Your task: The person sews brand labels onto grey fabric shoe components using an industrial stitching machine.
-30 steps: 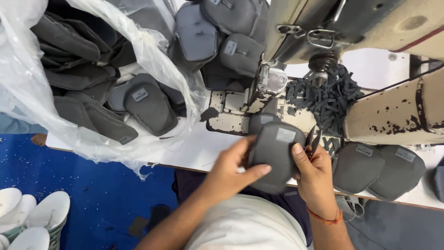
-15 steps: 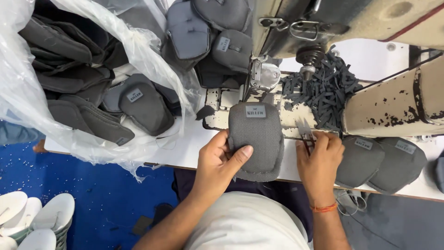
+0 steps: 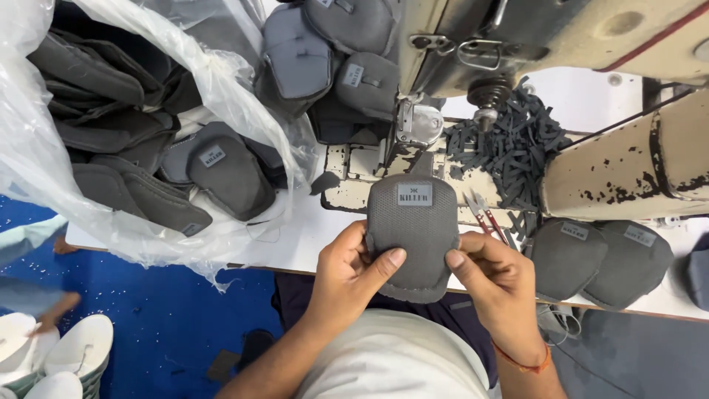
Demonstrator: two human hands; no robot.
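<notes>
The grey mesh shoe-tongue piece with a small woven label (image 3: 412, 233) is lying just in front of the cream industrial sewing machine (image 3: 546, 44), its long axis running from the person toward the machine and its labelled end pointing at the needle area. The left hand (image 3: 351, 273) is clamping its near left edge, thumb on top. The right hand (image 3: 496, 277) is pinching the near right corner while holding small red-handled thread snips (image 3: 487, 218). Both hands are equally near.

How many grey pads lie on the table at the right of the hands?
2 finished pads lie side by side under the machine's arm: one nearer the right hand at, the other beside it. A dark edge at the frame's border may be another.
</notes>
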